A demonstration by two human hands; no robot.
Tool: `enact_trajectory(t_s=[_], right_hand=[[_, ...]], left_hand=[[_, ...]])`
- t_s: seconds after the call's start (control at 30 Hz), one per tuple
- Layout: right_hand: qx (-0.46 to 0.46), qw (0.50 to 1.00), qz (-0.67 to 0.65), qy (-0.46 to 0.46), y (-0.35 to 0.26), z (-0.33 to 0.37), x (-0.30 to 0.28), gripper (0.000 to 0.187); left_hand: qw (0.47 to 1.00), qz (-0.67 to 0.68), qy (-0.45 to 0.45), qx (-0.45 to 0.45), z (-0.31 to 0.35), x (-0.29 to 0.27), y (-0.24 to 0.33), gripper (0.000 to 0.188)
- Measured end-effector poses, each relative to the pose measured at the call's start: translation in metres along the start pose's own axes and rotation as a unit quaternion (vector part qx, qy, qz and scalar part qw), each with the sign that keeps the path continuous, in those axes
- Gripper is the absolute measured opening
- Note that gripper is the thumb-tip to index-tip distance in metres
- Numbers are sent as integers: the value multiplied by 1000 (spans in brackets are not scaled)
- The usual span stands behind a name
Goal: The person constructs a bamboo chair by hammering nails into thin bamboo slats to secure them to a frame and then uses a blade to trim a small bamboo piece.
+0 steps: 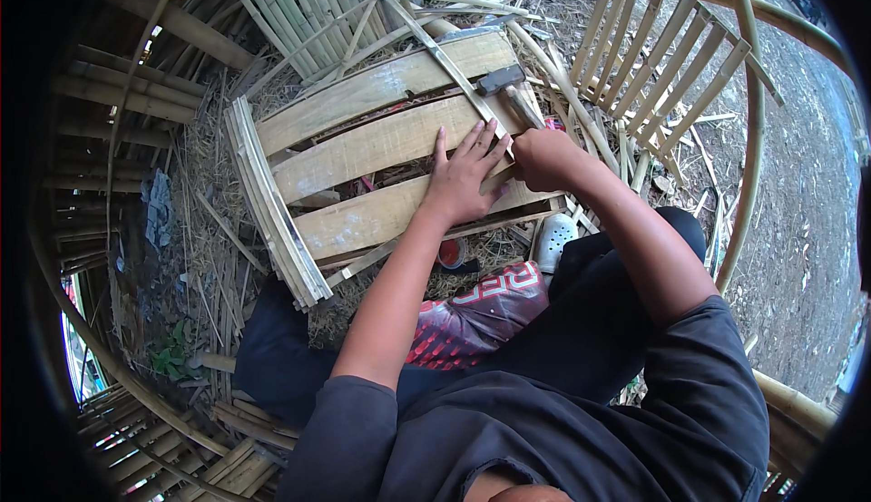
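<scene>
A low bench of pale wooden slats point(363, 159) stands before me, with gaps between its boards. My left hand point(464, 174) lies on its right part, fingers spread, over the lower end of a long thin bamboo strip point(434, 47) that slants up to the far left. Beside it, my right hand point(546, 159) is closed in a fist near that strip's end; what is inside the fist is hidden. A hammer point(501, 79) with a dark metal head rests on the bench just beyond. Its wooden handle runs toward my right fist, and I cannot tell whether they touch.
Bundled strips point(277, 203) lean along the bench's left end. A slatted bamboo panel point(313, 12) stands at the far left, another slatted frame point(662, 53) at the far right. A bent bamboo pole point(755, 130) rises on the right. Shavings cover the ground around a light clog point(555, 241).
</scene>
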State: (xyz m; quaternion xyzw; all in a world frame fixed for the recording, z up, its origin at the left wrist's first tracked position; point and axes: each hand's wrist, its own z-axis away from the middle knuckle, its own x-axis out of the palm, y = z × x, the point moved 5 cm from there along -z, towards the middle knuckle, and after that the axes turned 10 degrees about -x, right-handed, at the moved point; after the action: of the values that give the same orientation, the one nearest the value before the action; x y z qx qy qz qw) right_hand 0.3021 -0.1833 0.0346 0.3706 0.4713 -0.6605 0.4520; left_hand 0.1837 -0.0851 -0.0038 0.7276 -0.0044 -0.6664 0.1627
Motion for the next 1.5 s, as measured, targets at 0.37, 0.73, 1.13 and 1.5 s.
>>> enact_trajectory(t_s=[0.37,0.73,1.13,1.5], right_hand=[[46,998,-21,42,-12,6,-1,18],[69,975,-166,132,22,2,33,20],[62,997,-43,27,3,1,17,17],[74,993,83,30,-23,7,7,15]], left_hand=[[1000,11,14,-17,1,-4,2,79],[998,51,25,-26,1,-9,4,75],[997,63,36,-29,1,-12,5,77],[997,63,25,-28,1,-10,5,78]])
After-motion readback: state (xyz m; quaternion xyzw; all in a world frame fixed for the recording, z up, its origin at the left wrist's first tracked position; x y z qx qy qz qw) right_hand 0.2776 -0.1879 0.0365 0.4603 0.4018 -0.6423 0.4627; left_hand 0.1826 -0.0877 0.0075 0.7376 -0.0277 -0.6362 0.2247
